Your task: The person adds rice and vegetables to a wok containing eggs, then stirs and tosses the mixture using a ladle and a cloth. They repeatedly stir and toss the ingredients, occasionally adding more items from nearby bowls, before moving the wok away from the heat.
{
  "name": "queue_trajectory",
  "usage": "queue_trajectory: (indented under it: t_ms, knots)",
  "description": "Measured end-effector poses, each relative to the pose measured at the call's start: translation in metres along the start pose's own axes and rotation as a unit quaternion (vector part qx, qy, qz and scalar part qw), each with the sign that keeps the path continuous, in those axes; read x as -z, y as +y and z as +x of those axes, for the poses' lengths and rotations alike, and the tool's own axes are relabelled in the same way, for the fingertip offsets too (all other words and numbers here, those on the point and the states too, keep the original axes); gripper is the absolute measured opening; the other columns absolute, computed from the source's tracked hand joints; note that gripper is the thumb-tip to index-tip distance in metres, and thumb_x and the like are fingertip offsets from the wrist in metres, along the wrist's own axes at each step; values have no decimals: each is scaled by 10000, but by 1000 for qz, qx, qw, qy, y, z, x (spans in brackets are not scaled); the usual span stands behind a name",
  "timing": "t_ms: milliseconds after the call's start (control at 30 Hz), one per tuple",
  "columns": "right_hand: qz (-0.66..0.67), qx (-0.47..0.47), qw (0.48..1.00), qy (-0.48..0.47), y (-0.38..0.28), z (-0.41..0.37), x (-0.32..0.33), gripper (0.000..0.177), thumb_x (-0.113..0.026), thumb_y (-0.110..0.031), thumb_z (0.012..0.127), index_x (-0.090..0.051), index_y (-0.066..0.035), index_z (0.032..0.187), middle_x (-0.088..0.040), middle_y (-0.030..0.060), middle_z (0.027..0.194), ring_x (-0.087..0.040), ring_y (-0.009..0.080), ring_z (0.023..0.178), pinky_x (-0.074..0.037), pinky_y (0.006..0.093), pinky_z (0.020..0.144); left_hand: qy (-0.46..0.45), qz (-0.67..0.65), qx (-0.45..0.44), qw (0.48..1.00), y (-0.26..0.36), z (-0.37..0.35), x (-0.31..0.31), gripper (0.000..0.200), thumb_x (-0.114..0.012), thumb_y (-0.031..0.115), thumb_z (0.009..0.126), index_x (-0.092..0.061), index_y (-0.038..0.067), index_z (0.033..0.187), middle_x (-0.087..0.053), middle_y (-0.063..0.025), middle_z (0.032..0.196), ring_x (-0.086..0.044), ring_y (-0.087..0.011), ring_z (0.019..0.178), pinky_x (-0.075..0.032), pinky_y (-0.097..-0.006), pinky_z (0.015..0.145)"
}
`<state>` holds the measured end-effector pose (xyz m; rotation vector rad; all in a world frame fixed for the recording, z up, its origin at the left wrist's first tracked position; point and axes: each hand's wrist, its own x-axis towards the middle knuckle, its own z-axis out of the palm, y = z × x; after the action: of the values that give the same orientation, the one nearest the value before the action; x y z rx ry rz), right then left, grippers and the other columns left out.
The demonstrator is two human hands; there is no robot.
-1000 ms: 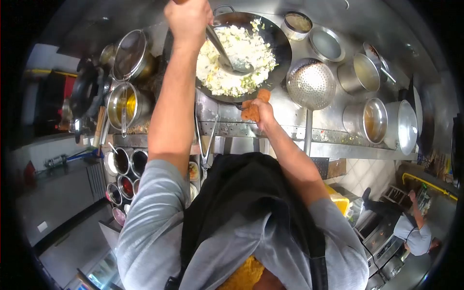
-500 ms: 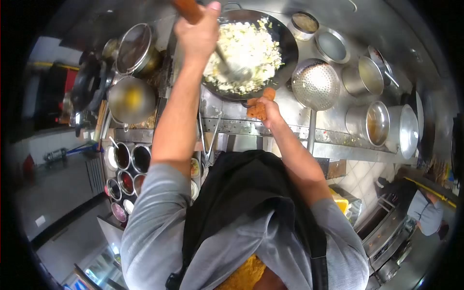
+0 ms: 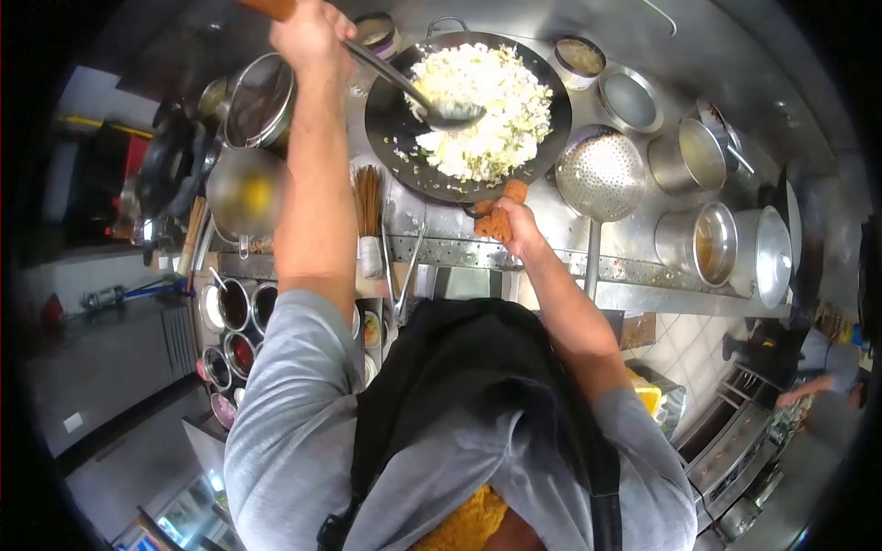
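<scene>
Left hand point(image 3: 312, 41) clenches a brown-handled metal ladle point(image 3: 455, 116), bowl rightward among pale chopped food point(image 3: 501, 96); right hand point(image 3: 523, 229) pinches rust-brown cloth point(image 3: 496, 223) — round black wok point(image 3: 390, 124) just beyond.

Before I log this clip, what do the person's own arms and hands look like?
Short grey sleeves leave the forearms bare. The left hand and right hand wear no gloves, and no watch or bracelet shows at either wrist.

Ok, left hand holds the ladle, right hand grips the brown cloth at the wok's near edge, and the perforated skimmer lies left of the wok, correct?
Not quite: the skimmer lies right of the wok, as the head view shows. The left hand on the ladle and right hand on the cloth are correct.
</scene>
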<state>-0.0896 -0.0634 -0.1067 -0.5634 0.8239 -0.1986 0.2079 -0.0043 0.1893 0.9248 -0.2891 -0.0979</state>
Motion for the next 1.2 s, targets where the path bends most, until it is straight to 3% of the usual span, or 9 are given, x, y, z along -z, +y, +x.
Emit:
queue_trajectory:
  t_ms: [100, 167, 467, 667, 767, 800, 867, 933, 1200]
  knots:
    - [-29, -23, 999, -24, 1, 4, 10, 349, -564, -155, 910, -529, 47, 1191, -669, 202, 1096, -690, 331, 910, -605, 480, 756, -84, -37, -56, 994, -22, 2, -2, 362, -677, 297, 987, -441, 162, 747, -345, 39, 505, -371, -124, 383, -334, -295, 385]
    - [-36, -27, 999, -1, -1, -6, 5, 348, -561, -154, 911, -531, 44, 1195, -670, 196, 1092, -692, 325, 907, -604, 473, 748, 68, 117, 11, 991, -95, 16, 16, 353, -646, 301, 993, -474, 136, 733, -414, 17, 515, -410, -160, 375, -355, -322, 370]
    - [12, -31, 997, 67, 5, -140, -14, 325, -557, -149, 926, -554, 29, 1198, -684, 173, 1005, -682, 291, 907, -592, 439, 759, -168, 49, 127, 976, 62, 1, -13, 365, -642, 266, 986, -400, 207, 720, -326, 74, 500, -314, -100, 369, -273, -292, 339]
    - [-28, -8, 999, -27, 48, -113, 22, 346, -557, -150, 929, -592, 16, 1231, -684, 173, 1101, -694, 313, 957, -593, 456, 823, -41, 76, 29, 996, -4, -42, -15, 296, -699, 229, 962, -460, 164, 799, -357, 59, 524, -341, -111, 365, -310, -290, 349]
    - [-44, 34, 998, -38, 64, -126, 55, 385, -541, -137, 916, -555, 11, 1271, -666, 175, 1134, -691, 317, 976, -599, 465, 824, -87, 28, 17, 996, 53, -61, -30, 279, -677, 224, 979, -468, 160, 806, -351, 65, 523, -341, -104, 381, -314, -293, 381]
    - [-26, 66, 996, -60, 67, -126, 61, 378, -540, -139, 918, -540, 1, 1269, -661, 177, 1124, -688, 313, 981, -601, 479, 827, -249, -292, 220, 897, 41, -23, 6, 294, -670, 226, 984, -462, 167, 786, -350, 67, 525, -350, -96, 384, -325, -296, 379]
    - [-12, -22, 999, -40, 30, -121, 23, 367, -562, -179, 923, -542, 41, 1216, -654, 205, 1090, -677, 325, 936, -600, 471, 788, -171, 42, -26, 984, 73, -105, -26, 276, -687, 219, 974, -493, 152, 790, -398, 58, 534, -399, -99, 394, -355, -290, 380]
    - [-3, 11, 999, -37, 3, -88, -18, 308, -549, -170, 940, -566, 87, 1109, -658, 224, 1041, -681, 333, 900, -597, 481, 784, -15, 227, -29, 973, 21, -127, -37, 248, -713, 204, 955, -526, 128, 811, -451, 40, 545, -436, -111, 393, -369, -280, 372]
    - [-26, 55, 997, -41, 47, -143, 44, 400, -501, -149, 923, -569, 96, 1232, -672, 192, 1117, -685, 339, 964, -589, 471, 819, -134, 26, -32, 990, 78, -76, -57, 305, -713, 206, 952, -466, 169, 776, -371, 66, 513, -344, -99, 369, -324, -278, 365]
